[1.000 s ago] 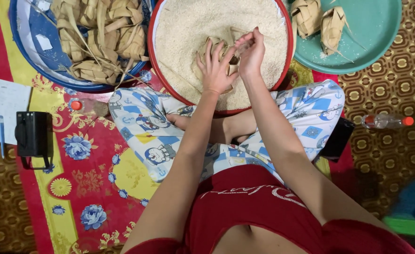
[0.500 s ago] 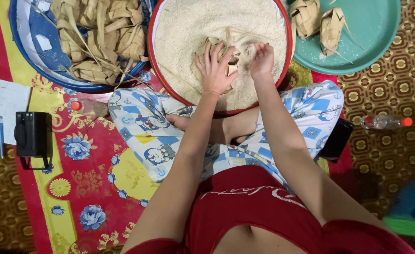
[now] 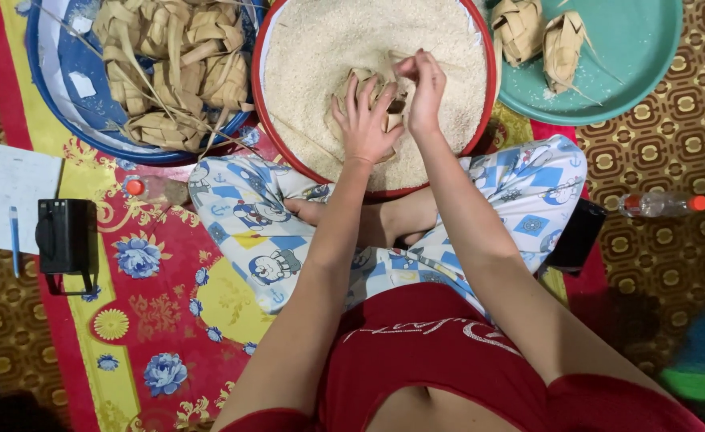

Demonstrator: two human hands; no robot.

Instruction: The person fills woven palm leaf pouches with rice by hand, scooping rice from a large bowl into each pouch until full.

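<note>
Your red-rimmed basin of rice sits on the floor mat right against your crossed legs, so a shifted knee could tip it and spill grain over the mat. Inside it, toward its near rim, your left hand clasps the woven leaf pouch from below; loosen that clasp and the pouch could sink sideways and empty. Your right hand hovers with fingers pinched together above the pouch's mouth; rice dropped off-centre would miss the opening.

A floral mat carries three basins and a black box.
</note>
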